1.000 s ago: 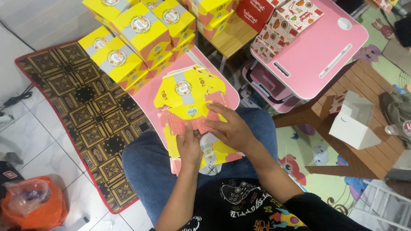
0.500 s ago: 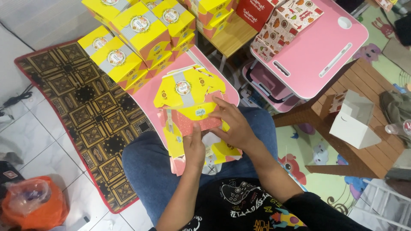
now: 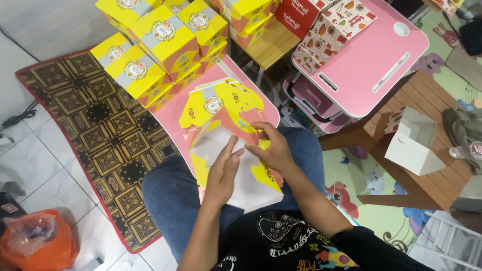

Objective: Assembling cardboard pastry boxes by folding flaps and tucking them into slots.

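step: mid-fold on the yellow-and-pink flat box blank (image 3: 221,130), sitting on your lap against the small pink table (image 3: 173,108) | left hand (image 3: 221,173) lay flat, fingers out, on its white inside | right hand (image 3: 273,150) pinched a side flap | next, I'd guess: crease that flap upright, tuck tab

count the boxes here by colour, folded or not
yellow boxes, assembled, stacked: about 6, some cut off at the frame edge
yellow box, flat, under both hands: 1
red box: 1
patterned box: 1
white box: 1
total: about 10
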